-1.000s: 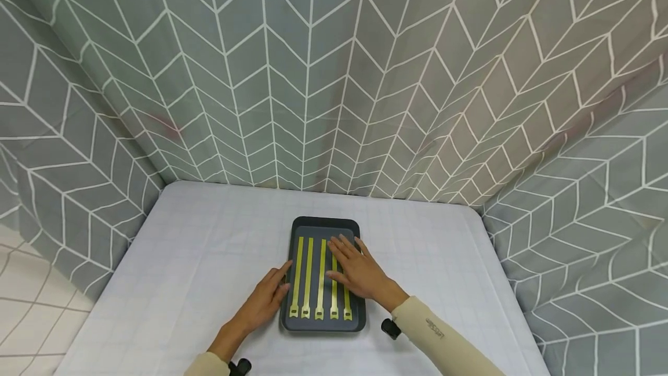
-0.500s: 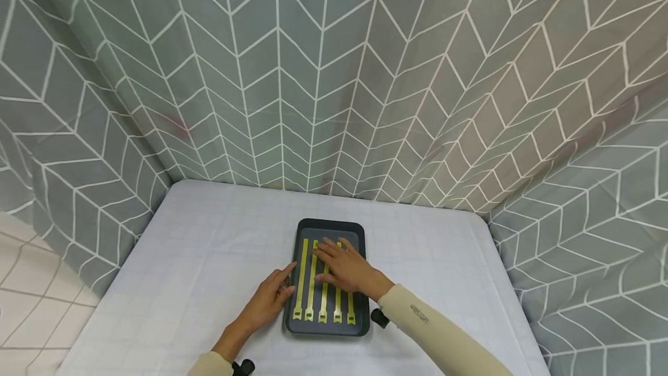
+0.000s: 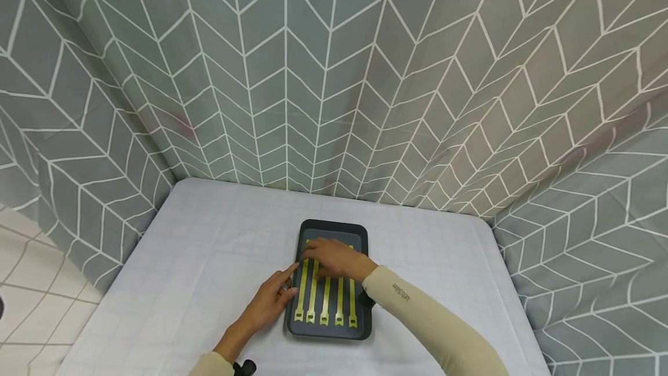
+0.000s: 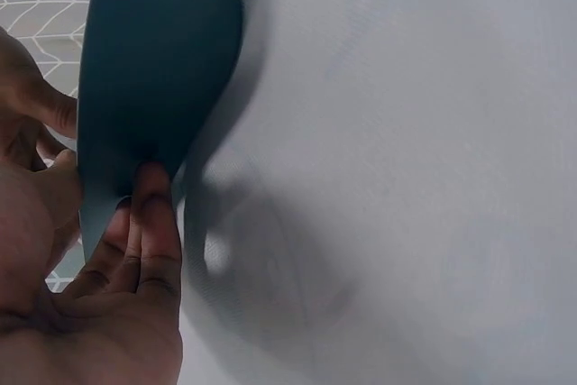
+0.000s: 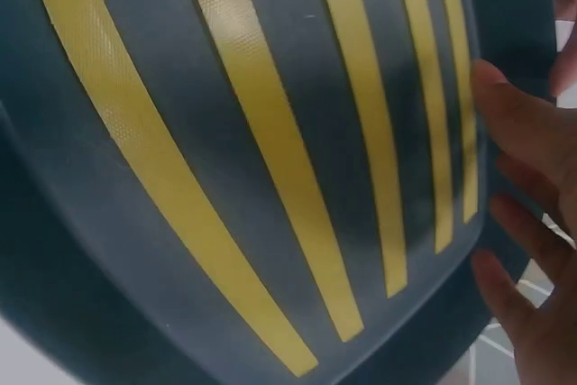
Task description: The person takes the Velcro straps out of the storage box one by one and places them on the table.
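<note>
In the head view a dark grey tray (image 3: 329, 334) lies on the white-covered table. Several yellow hook-and-loop cable ties (image 3: 326, 300) lie side by side in it, slotted heads toward the person. My left hand (image 3: 268, 300) holds the tray's left side; in the left wrist view its fingers (image 4: 158, 232) press against the outer wall, with the thumb at the rim. Over the tray's upper half my right hand (image 3: 334, 257) reaches across to the leftmost tie (image 3: 300, 300). In the right wrist view its thumb (image 5: 514, 110) is right at that tie, fingers spread near the tray wall.
White cloth (image 3: 224, 237) covers the table around the tray. Grey curtains (image 3: 323, 103) with white chevron lines hang at the back and both sides. Pale floor tiles (image 3: 42, 295) show at the lower left.
My right hand has moved left across the tray, from the right-hand ties to the leftmost one, and its fingers now point down more. My left hand stays at the tray's left side.
</note>
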